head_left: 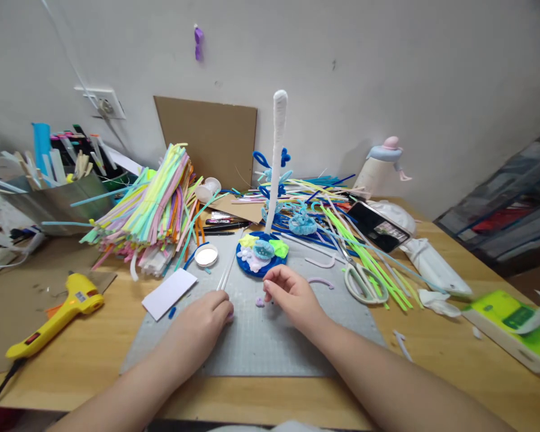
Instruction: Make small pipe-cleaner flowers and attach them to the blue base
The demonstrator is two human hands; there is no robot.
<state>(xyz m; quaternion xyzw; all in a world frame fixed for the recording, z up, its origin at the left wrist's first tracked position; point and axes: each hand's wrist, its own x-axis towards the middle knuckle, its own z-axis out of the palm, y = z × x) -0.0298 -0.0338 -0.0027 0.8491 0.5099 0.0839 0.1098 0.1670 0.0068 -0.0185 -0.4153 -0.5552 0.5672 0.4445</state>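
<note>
My left hand (202, 321) rests low over the grey cutting mat (270, 354), fingers curled closed; a hint of purple shows at the fingertips, but what it grips is hidden. Thin clear-white sticks (227, 273) run out from beside its knuckles. My right hand (294, 297) is bent in a pinch, and I cannot make out anything in it. Just left of its fingertips lies a small purple fuzzy piece (260, 302). Beyond both hands sits a round blue pipe-cleaner base (247, 268) with yellow, green, white and light-blue shapes on it. A tall white wrapped post (276, 150) rises behind them.
A yellow glue gun (72, 300) lies at left near a bundle of pastel pipe cleaners (157, 204). White card (170, 294) and a round white lid (206, 256) are closer in. To the right are scissors (364, 282), a phone (380, 225) and a green pack (513, 324).
</note>
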